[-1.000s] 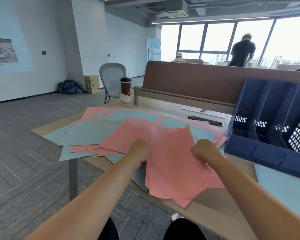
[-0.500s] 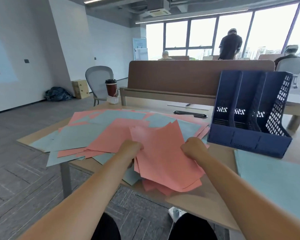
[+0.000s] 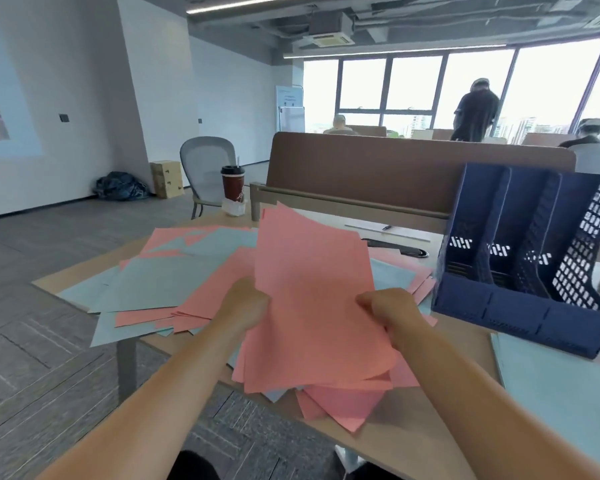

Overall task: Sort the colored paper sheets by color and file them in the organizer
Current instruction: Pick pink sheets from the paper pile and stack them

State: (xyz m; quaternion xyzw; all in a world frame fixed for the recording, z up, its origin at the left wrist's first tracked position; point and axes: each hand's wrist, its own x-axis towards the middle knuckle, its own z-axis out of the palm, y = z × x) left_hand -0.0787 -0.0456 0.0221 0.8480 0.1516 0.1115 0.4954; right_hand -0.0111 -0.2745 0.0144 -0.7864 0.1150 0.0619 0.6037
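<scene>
While the left hand [image 3: 245, 306] is pinching one edge of the pink stack [image 3: 312, 289], the right hand [image 3: 388, 311] is gripping the opposite edge. The organizer [image 3: 520, 265] is standing on the counter [image 3: 413, 434], right of the right hand.

pink sheets [image 3: 312, 292] — navy organizer [image 3: 520, 306]

Blue sheets [image 3: 565, 393] partly beyond right edge

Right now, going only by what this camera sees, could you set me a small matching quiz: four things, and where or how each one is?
Things:
1 pink stack
2 grey-blue sheets
3 organizer
4 coffee cup

States:
A dark blue, at the right
B held up, tilted
C spread flat
D table's far edge

Pairs: 1-B, 2-C, 3-A, 4-D
</scene>
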